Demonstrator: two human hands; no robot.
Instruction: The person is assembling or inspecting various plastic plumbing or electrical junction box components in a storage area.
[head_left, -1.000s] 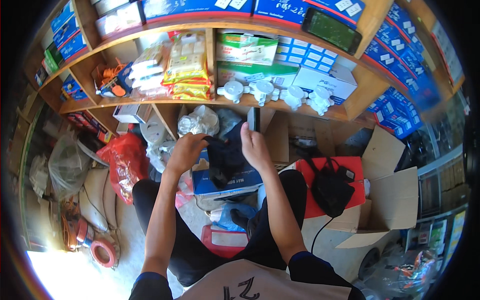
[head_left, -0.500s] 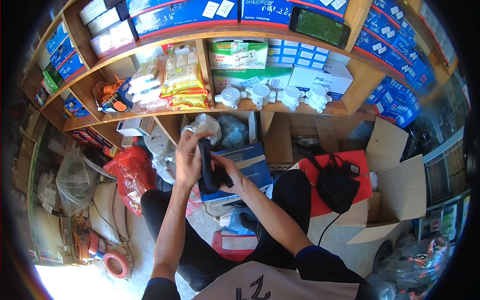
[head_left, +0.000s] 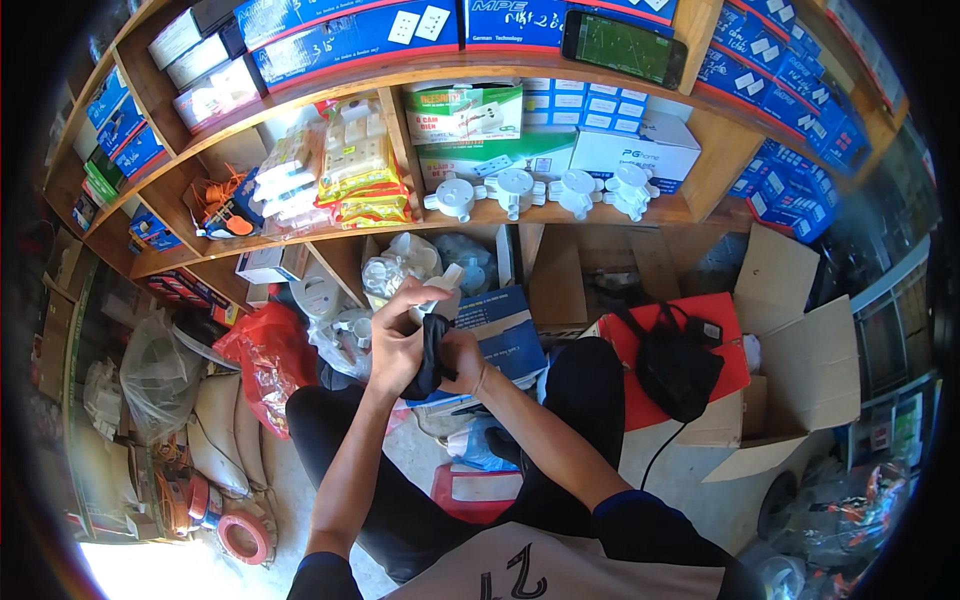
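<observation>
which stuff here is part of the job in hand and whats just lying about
Part of the job, it seems:
black cloth, held by the right hand
white piece, held by the left hand; its exact kind is unclear

Just lying about, apparently:
phone
white fittings
red bag
red box
open carton

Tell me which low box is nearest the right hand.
The low blue box, beside the right hand gripping black cloth; the red box and open cardboard box both sit farther right.
</observation>
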